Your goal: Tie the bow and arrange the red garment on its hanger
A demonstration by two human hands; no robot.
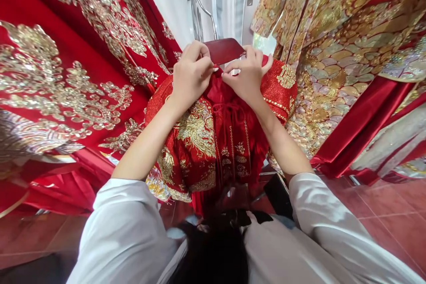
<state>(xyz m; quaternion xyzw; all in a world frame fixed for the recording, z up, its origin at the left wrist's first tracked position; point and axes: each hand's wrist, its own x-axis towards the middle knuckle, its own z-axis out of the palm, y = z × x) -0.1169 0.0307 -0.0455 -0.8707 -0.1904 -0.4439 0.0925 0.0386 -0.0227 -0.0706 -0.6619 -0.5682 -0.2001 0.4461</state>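
Note:
A red jacket [196, 137] with gold embroidery hangs in front of me on a dark red hanger [224, 51] with a metal hook. My left hand [193, 69] is at the left side of its collar, thumb and fingers pinched on the collar edge. Close by on the right, my right hand [248, 73] pinches the other side of the collar, its outer fingers curled near the hanger. Only a small gap separates the two sets of fingertips. Below them a thin red tie cord [228, 108] hangs in a bow at the jacket's front.
On the left hangs a red garment [76, 49] with silver-gold beading. A gold scale-patterned garment [333, 62] hangs on the right, beside a red satin piece [359, 128]. Behind the hanger stands a white frame [248, 9]. Red tiles [386, 204] cover the floor.

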